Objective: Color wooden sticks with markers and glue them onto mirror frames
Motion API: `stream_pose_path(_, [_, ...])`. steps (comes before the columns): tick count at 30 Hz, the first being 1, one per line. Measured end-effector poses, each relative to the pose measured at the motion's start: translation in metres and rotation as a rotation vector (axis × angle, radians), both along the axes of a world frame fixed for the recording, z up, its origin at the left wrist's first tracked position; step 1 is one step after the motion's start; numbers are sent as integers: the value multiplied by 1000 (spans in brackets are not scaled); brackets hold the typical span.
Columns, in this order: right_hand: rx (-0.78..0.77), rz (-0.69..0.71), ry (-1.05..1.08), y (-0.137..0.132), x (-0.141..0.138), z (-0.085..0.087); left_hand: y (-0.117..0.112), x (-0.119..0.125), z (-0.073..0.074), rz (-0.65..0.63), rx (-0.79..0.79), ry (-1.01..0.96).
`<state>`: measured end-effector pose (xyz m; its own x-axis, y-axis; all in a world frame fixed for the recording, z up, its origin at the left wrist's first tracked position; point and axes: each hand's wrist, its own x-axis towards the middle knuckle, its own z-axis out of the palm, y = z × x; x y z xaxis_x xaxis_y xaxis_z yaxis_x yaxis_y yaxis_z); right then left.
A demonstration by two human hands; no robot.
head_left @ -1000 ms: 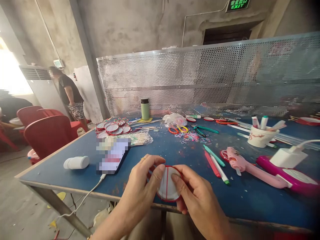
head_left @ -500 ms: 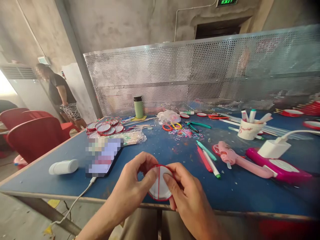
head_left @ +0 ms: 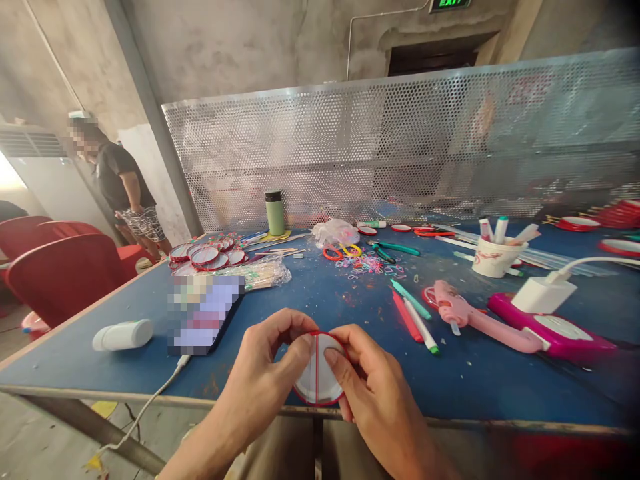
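Observation:
Between both hands, above the table's near edge, is a round white disc with a red rim (head_left: 306, 385) and a red strip running straight across its face. My left hand (head_left: 273, 370) is closed on its left side, thumb on the face near the top of the strip. On the right side my right hand (head_left: 373, 387) grips it, thumb pressed on the white face and fingers behind. The fingers' undersides and the disc's back are hidden. Right of the hands lie a red marker (head_left: 407, 317), a white marker with a green tip (head_left: 423, 327) and a teal pen (head_left: 411, 299).
A pink glue gun (head_left: 480, 320) rests at the right by a magenta power strip (head_left: 555, 330). To the left are a phone (head_left: 207, 313) on a cable and a white bottle (head_left: 123, 335). Behind stand red-rimmed discs (head_left: 205, 256), pliers (head_left: 393, 250) and a cup of markers (head_left: 496, 259).
The view has shifted slightly, so the table things sit a little further left. Both hands keep their grip on the disc, with hardly any change in the fingers.

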<state>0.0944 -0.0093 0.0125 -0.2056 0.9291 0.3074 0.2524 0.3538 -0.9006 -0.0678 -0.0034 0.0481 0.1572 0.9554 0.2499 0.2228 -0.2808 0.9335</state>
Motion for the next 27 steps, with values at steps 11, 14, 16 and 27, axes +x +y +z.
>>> stream_pose_path(11, [3, 7, -3, -1, -1, 2, -1, -1, 0, 52, 56, 50])
stream_pose_path(14, [14, 9, -8, -1, -2, 1, -2, 1, 2, 68, 101, 95])
stream_pose_path(16, [22, 9, -13, -1, -2, 2, -3, 1, 3, 72, 145, 131])
stream_pose_path(27, [65, -51, -63, -1, -3, -3, -2, -16, 9, 72, 172, 218])
